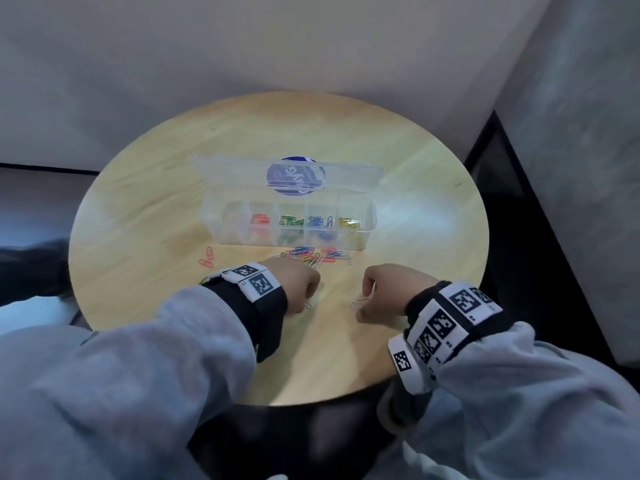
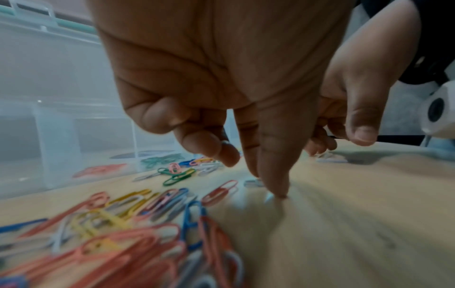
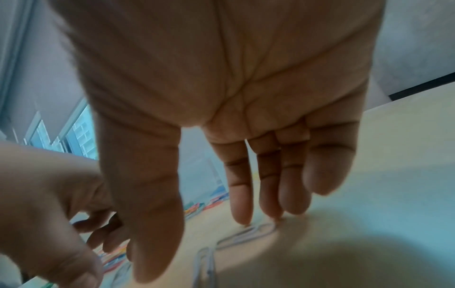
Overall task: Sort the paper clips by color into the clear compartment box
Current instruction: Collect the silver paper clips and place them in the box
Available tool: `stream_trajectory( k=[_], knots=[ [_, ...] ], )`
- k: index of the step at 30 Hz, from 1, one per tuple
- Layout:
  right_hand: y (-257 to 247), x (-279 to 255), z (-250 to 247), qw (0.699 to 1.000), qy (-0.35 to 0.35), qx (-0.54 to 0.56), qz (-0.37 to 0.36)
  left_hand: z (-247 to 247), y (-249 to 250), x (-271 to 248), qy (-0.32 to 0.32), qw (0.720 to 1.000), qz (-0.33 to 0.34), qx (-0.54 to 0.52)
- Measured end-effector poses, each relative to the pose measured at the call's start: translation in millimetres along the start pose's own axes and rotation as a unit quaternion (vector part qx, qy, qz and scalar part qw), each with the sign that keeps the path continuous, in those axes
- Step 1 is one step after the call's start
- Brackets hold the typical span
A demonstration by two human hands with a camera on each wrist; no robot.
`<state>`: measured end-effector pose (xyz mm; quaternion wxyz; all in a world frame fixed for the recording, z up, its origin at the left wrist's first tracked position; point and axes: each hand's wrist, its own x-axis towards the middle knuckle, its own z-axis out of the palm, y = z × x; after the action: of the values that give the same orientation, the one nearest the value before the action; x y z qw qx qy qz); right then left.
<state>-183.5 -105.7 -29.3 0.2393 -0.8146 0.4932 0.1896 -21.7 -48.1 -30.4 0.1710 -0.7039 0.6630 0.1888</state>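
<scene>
A clear compartment box (image 1: 221,233) stands open mid-table, with red, green, blue and yellow clips in separate cells. A mixed pile of paper clips (image 1: 311,256) (image 2: 123,224) lies in front of it. My left hand (image 1: 306,299) (image 2: 273,187) points thumb and index down and pinches a white clip (image 1: 309,304) against the table, with its other fingers curled. My right hand (image 1: 363,299) (image 3: 197,247) has nearly straight fingers whose tips touch white clips (image 3: 246,233) (image 1: 358,302) lying flat.
The round wooden table (image 1: 433,202) sits in a corner between walls, and its near edge is close under my wrists. Two red clips (image 1: 207,259) lie apart at the left. The box's lid stands up behind it, with a blue round label (image 1: 296,176) showing through.
</scene>
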Motion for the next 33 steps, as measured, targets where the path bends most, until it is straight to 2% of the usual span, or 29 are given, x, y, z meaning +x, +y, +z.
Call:
stream_trajectory(
  k=[8,15,19,23,26,29,31,33],
  knots=[
    [-10,11,3,0.997,-0.021,-0.077,-0.017,2,0,4,-0.024,0.999,-0.016,-0.026],
    [-18,19,7,0.989,-0.049,-0.135,-0.031,6,-5,3,-0.01,0.996,-0.021,-0.082],
    [-20,20,8,0.989,-0.051,-0.134,-0.039,-2,-8,2,-0.013,0.983,-0.015,-0.181],
    [-19,21,10,0.991,-0.044,-0.117,-0.054,-14,-9,4,0.004,0.943,-0.013,-0.334],
    [-17,17,8,0.988,-0.03,-0.118,-0.092,-19,-8,5,-0.014,0.902,-0.012,-0.432],
    [-13,13,6,0.988,-0.019,-0.097,-0.122,-24,-9,6,-0.021,0.846,-0.035,-0.532],
    [-8,14,5,0.991,-0.012,-0.073,-0.115,-25,-10,5,-0.012,0.801,-0.054,-0.596],
    [-7,16,5,0.991,-0.009,-0.072,-0.111,-27,-13,4,-0.006,0.772,-0.066,-0.632]
  ],
)
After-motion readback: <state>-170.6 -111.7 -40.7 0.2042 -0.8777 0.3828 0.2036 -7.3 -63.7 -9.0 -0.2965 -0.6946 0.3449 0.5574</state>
